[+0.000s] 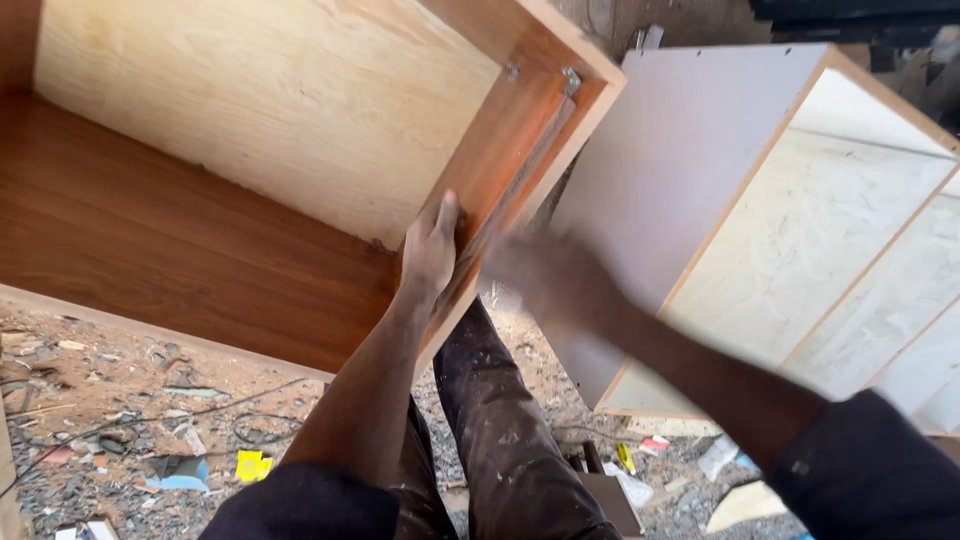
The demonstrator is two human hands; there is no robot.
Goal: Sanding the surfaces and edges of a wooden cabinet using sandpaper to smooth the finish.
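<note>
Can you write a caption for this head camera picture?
Left hand presses a wooden cabinet's inner side panel while the blurred right hand hovers alongside.

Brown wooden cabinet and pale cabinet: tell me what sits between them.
Head view: the blurred right hand fills the gap between the brown wooden cabinet and the pale cabinet; littered ground shows below.

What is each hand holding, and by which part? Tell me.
The left hand presses on the wooden cabinet at its inner side panel, near the front edge. The right hand is motion-blurred; any hold cannot be told.
</note>
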